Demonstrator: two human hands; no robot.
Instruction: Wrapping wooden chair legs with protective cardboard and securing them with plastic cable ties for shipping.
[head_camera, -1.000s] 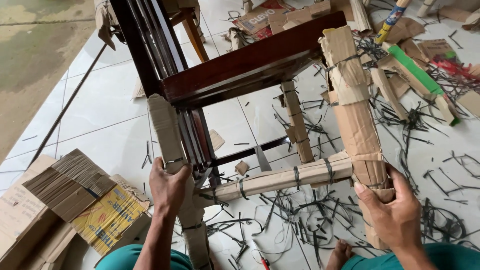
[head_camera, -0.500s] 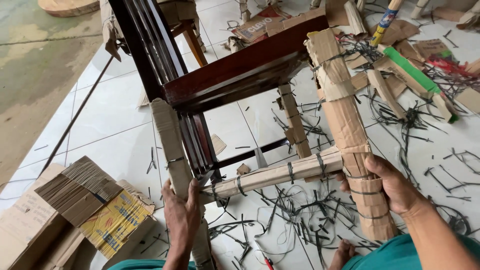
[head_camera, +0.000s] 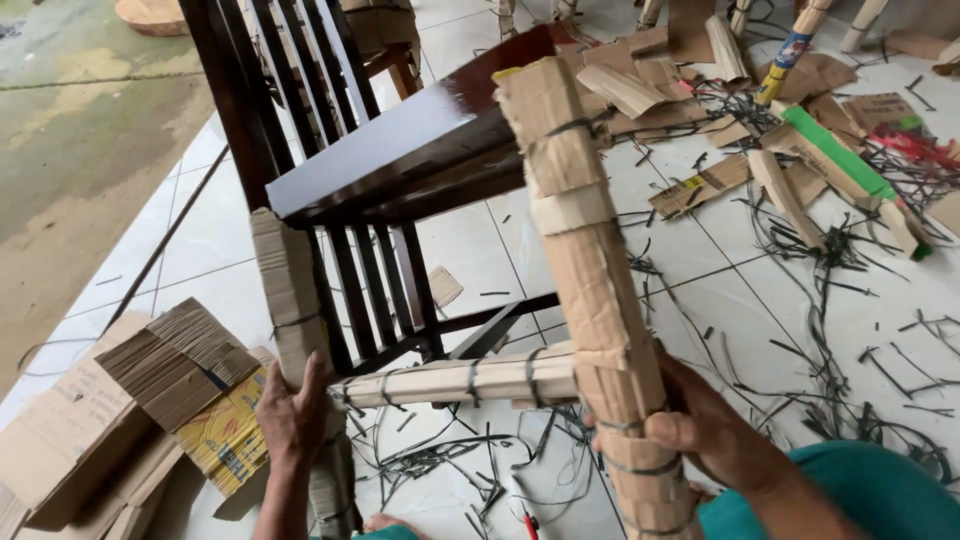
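A dark varnished wooden chair (head_camera: 400, 140) hangs tilted in front of me, its legs and front rung wrapped in brown cardboard bound with black straps. My left hand (head_camera: 292, 415) grips the cardboard-wrapped left leg (head_camera: 288, 290) near its lower end. My right hand (head_camera: 700, 425) is closed around the wrapped right leg (head_camera: 590, 280), low down, just below where the wrapped rung (head_camera: 460, 380) joins it. The chair's slatted back points away to the upper left.
Folded cardboard boxes (head_camera: 150, 390) lie at the lower left. Cut black straps (head_camera: 480, 460) and cardboard scraps (head_camera: 700, 110) litter the white tiled floor. A green-edged cardboard strip (head_camera: 850, 165) lies at the right. Bare concrete runs along the left edge.
The chair has swung up and toward me, tilting so the right leg stands steeper and nearer. My right hand slid lower on that leg; my left hand stays on the left leg.
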